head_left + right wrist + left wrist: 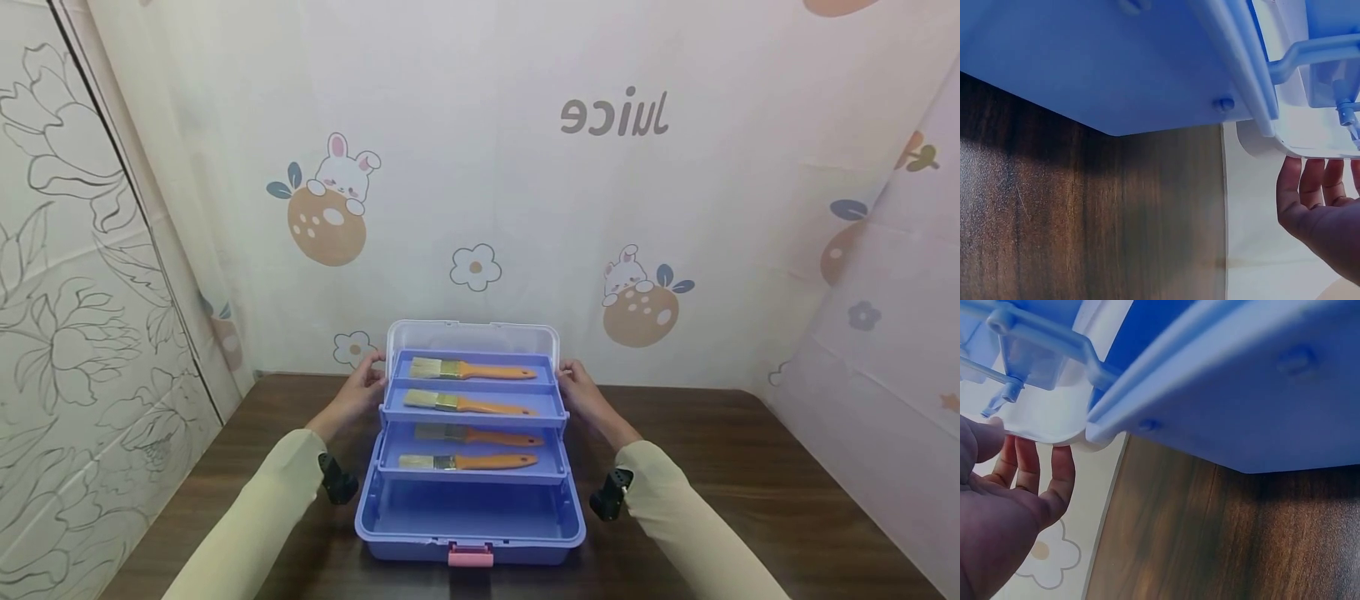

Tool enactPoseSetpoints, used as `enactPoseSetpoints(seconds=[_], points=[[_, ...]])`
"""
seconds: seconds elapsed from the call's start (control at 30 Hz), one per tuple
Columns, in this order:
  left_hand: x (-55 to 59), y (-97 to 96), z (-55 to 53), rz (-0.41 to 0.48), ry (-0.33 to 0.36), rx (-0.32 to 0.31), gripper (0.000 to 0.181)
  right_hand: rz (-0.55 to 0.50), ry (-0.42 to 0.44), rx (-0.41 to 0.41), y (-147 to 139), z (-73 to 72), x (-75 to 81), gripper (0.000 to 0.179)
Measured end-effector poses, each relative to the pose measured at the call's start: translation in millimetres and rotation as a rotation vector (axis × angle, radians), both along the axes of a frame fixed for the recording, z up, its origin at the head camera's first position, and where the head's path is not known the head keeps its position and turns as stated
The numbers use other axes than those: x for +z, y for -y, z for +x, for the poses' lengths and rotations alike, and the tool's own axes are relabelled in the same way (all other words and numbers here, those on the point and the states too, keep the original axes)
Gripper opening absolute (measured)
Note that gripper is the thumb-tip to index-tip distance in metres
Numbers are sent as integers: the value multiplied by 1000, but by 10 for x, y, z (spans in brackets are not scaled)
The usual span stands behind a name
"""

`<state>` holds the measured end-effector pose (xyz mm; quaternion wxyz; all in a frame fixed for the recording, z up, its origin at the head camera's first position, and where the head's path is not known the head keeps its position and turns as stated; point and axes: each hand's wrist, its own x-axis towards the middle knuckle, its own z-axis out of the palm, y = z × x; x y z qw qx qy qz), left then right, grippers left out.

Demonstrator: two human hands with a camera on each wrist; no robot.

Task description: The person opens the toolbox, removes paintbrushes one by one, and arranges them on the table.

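A blue-purple plastic toolbox [405,551] stands opened out on the table, its pink latch [471,556] at the front. Its translucent lid [472,335] is tipped up at the back. On the raised upper tray [552,406] lie two paintbrushes [495,372] with orange handles. Two more paintbrushes [495,461] lie on the lower tray [472,477], one partly in shadow. My left hand [1004,506] grips the lid's left edge, thumb and fingers at the rim. At the lid's right edge my right hand [1329,219] holds on with curled fingers; its thumb is hidden in the right wrist view.
The dark wooden table [720,467] extends to both sides of the toolbox. Behind it hangs a pale printed curtain [480,192], close to the lid. Flower-patterned panels [67,333] stand on the left. The toolbox's bottom compartment [468,510] shows a bare floor.
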<state>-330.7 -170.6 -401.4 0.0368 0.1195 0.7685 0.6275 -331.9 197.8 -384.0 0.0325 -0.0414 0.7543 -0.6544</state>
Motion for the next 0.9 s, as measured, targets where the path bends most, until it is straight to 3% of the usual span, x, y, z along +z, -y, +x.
enactPoseSetpoints(seconds=[0.27,0.5,0.67,0.9], points=[[-42,5,2,-34,-3,27,47,66,-73,30,-46,9,-32,27],[-91,-13,23,-27,42,56,59,85,6,73,-101,57,-79,35],[-117,-26,40,-15,22,51,62,78,13,89,-115,45,-141,44],[-184,-24,59,1,73,55,66,84,33,89,-111,63,-194,47]])
